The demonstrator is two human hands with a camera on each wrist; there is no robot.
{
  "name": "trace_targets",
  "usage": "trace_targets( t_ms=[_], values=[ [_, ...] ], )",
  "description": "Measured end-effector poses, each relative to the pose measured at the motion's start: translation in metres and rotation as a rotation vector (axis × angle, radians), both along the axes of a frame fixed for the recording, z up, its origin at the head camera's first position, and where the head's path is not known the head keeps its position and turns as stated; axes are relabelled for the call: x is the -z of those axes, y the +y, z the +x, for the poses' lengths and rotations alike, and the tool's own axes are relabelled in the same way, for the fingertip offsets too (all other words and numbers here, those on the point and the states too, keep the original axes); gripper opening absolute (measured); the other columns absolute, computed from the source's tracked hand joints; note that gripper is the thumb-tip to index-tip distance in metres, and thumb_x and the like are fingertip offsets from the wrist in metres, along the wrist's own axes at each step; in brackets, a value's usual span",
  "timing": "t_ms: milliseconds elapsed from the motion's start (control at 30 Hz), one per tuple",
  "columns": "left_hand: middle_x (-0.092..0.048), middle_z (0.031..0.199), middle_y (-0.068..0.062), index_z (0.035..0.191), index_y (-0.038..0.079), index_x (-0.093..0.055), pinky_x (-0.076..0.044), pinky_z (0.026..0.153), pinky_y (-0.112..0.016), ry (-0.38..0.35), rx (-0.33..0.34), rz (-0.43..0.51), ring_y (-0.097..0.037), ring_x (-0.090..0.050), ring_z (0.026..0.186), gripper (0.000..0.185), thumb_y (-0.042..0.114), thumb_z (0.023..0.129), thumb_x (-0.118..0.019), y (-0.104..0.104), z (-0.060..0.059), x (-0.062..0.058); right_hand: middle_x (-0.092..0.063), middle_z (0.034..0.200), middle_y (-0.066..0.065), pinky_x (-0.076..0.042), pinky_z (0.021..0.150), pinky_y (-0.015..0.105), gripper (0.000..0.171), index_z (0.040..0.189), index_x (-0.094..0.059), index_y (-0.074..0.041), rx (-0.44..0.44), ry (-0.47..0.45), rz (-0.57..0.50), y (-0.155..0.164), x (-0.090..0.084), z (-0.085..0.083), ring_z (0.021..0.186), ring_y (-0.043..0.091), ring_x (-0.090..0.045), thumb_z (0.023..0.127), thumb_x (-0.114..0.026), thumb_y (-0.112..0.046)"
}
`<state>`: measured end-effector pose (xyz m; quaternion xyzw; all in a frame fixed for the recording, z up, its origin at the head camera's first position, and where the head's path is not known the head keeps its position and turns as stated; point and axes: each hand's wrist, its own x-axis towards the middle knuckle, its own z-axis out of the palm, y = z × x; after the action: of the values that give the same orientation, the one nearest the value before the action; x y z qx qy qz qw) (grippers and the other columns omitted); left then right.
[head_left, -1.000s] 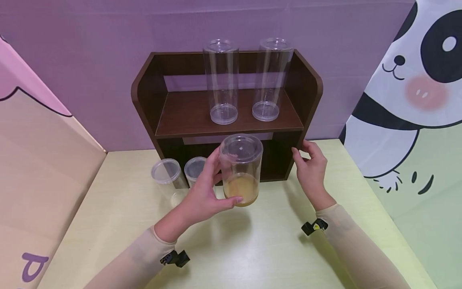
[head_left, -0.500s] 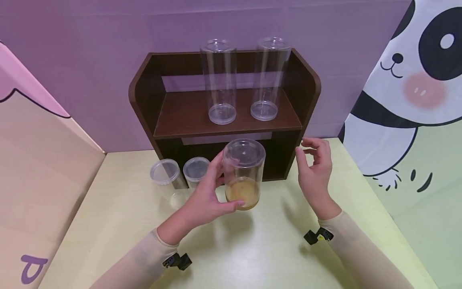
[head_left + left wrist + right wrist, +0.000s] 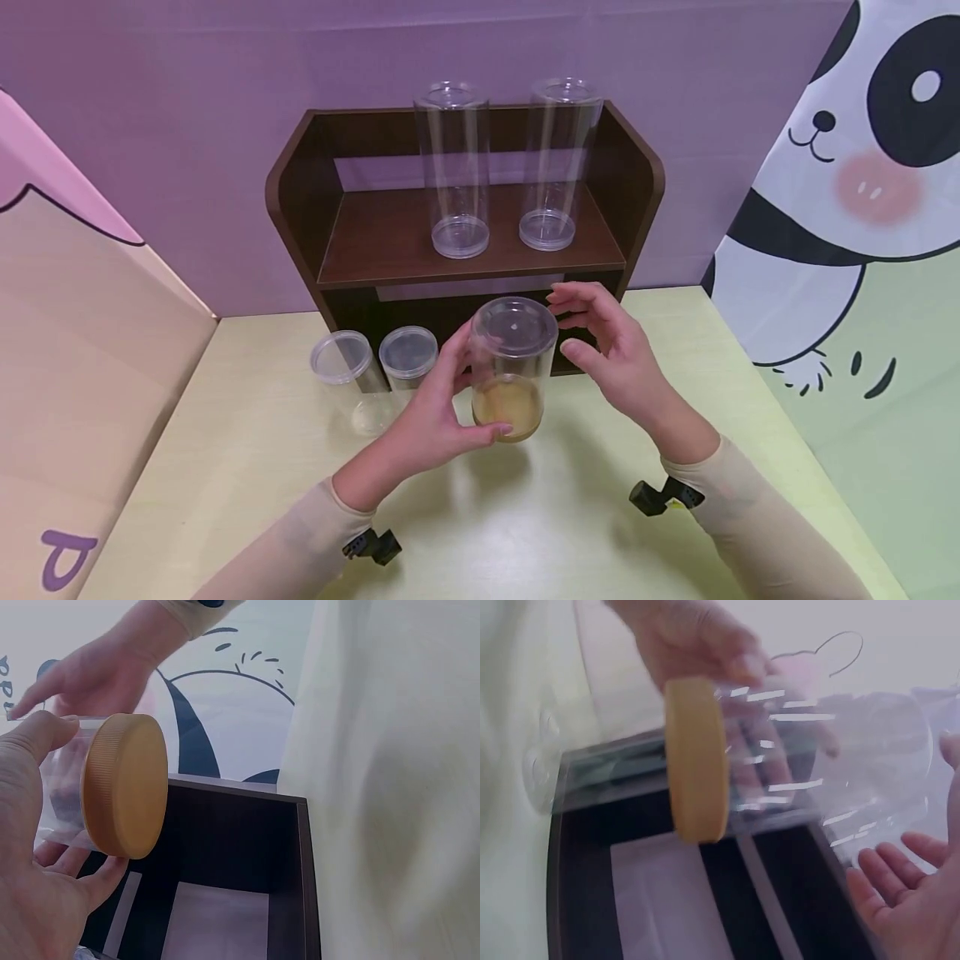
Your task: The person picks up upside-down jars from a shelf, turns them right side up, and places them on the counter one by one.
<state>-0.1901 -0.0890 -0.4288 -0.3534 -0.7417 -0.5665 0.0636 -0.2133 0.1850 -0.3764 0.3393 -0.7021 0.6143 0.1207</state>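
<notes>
We see the left hand [image 3: 427,417] reaching in with its palm turned toward the jar [image 3: 512,362], thumb low along the near side and fingers bent behind, so it grips the jar between them. The right hand [image 3: 618,358] is raised on the other side, thumb and fingers apart and loosely bent, near the jar and holding nothing. The jar is upside down above the table [image 3: 255,475], in front of the shelf [image 3: 375,242]. From the head we get only an amber tint at its base; the left wrist view gives us the ridged orange lid [image 3: 126,787], facing the table. The right wrist view shows us the left fingers through the clear wall. Only from the head do we see two tall cylinders [image 3: 457,167] [image 3: 557,167] upright on the upper board.
</notes>
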Motion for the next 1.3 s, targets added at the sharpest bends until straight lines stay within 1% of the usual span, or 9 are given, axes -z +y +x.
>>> trace_targets(
  t_ms=[100, 167, 300, 367, 467, 600, 867, 1067, 1300],
  values=[
    [-0.051, 0.160, -0.009, 0.176, 0.025, -0.017, -0.054, 0.117, -0.043, 0.000, 0.006, -0.002, -0.028, -0.054, 0.145, 0.129, -0.001, 0.079, -0.098, 0.001, -0.001, 0.002, -0.059, 0.146, 0.020, -0.053, 0.111, 0.031, 0.074, 0.153, -0.054, 0.003, -0.053, -0.021, 0.048, -0.004, -0.006, 0.003, 0.131, 0.027, -0.060, 0.102, -0.081, -0.044],
    [-0.051, 0.161, -0.009, 0.176, 0.026, -0.017, -0.053, 0.118, -0.043, 0.000, 0.014, -0.003, -0.027, -0.053, 0.146, 0.130, -0.001, 0.078, -0.098, 0.001, -0.001, 0.004, -0.060, 0.145, 0.018, -0.053, 0.111, 0.031, 0.084, 0.154, -0.054, 0.002, -0.077, -0.019, 0.077, -0.006, -0.009, 0.004, 0.131, 0.027, -0.060, 0.097, -0.082, -0.052],
    [-0.052, 0.160, -0.009, 0.176, 0.025, -0.016, -0.054, 0.117, -0.043, 0.005, 0.019, -0.018, -0.027, -0.054, 0.145, 0.131, 0.000, 0.078, -0.098, 0.002, -0.001, 0.008, -0.062, 0.143, 0.011, -0.052, 0.113, 0.031, 0.087, 0.155, -0.056, 0.000, -0.093, -0.026, 0.128, -0.009, -0.012, 0.006, 0.132, 0.026, -0.060, 0.093, -0.087, -0.053],
    [-0.053, 0.159, -0.010, 0.176, 0.023, -0.015, -0.054, 0.116, -0.043, 0.014, 0.016, -0.029, -0.028, -0.055, 0.144, 0.130, 0.000, 0.079, -0.098, 0.001, -0.001, 0.010, -0.061, 0.145, 0.009, -0.051, 0.114, 0.030, 0.082, 0.155, -0.056, -0.002, -0.090, -0.046, 0.157, -0.009, -0.012, 0.007, 0.132, 0.025, -0.061, 0.093, -0.091, -0.043],
    [-0.053, 0.159, -0.011, 0.176, 0.021, -0.015, -0.055, 0.116, -0.042, 0.019, 0.014, -0.041, -0.029, -0.055, 0.144, 0.129, 0.000, 0.080, -0.098, 0.001, 0.000, 0.011, -0.060, 0.147, 0.009, -0.051, 0.116, 0.031, 0.078, 0.156, -0.056, -0.003, -0.090, -0.082, 0.187, -0.010, -0.014, 0.009, 0.131, 0.026, -0.061, 0.090, -0.095, -0.018],
    [-0.051, 0.160, -0.012, 0.176, 0.020, -0.015, -0.054, 0.117, -0.042, 0.023, 0.020, -0.052, -0.029, -0.053, 0.146, 0.129, -0.001, 0.080, -0.098, 0.002, 0.001, 0.012, -0.059, 0.147, 0.008, -0.055, 0.113, 0.030, 0.081, 0.156, -0.056, -0.003, -0.093, -0.107, 0.209, -0.011, -0.014, 0.010, 0.128, 0.027, -0.064, 0.084, -0.093, 0.006],
    [-0.047, 0.165, -0.010, 0.176, 0.019, -0.015, -0.048, 0.123, -0.043, -0.005, 0.015, -0.075, -0.027, -0.052, 0.149, 0.129, 0.001, 0.080, -0.098, 0.004, 0.002, 0.014, -0.061, 0.145, 0.007, -0.057, 0.110, 0.029, 0.077, 0.155, -0.058, -0.004, -0.078, -0.112, 0.220, -0.010, -0.014, 0.011, 0.126, 0.025, -0.066, 0.086, -0.091, 0.005],
    [-0.043, 0.169, -0.006, 0.177, 0.022, -0.014, -0.044, 0.126, -0.048, -0.102, -0.011, -0.132, -0.025, -0.049, 0.152, 0.129, 0.007, 0.081, -0.100, 0.004, 0.004, 0.016, -0.061, 0.143, 0.008, -0.057, 0.110, 0.030, 0.077, 0.154, -0.058, -0.003, -0.077, -0.094, 0.210, -0.009, -0.018, 0.011, 0.126, 0.025, -0.065, 0.085, -0.091, 0.006],
    [-0.039, 0.170, 0.001, 0.175, 0.026, -0.018, -0.045, 0.125, -0.051, -0.192, -0.024, -0.179, -0.023, -0.050, 0.151, 0.127, 0.013, 0.080, -0.101, 0.008, 0.002, 0.028, -0.061, 0.143, 0.009, -0.057, 0.110, 0.031, 0.077, 0.154, -0.058, -0.001, -0.078, -0.082, 0.201, -0.008, -0.020, 0.011, 0.126, 0.026, -0.066, 0.085, -0.091, 0.008]
  ],
)
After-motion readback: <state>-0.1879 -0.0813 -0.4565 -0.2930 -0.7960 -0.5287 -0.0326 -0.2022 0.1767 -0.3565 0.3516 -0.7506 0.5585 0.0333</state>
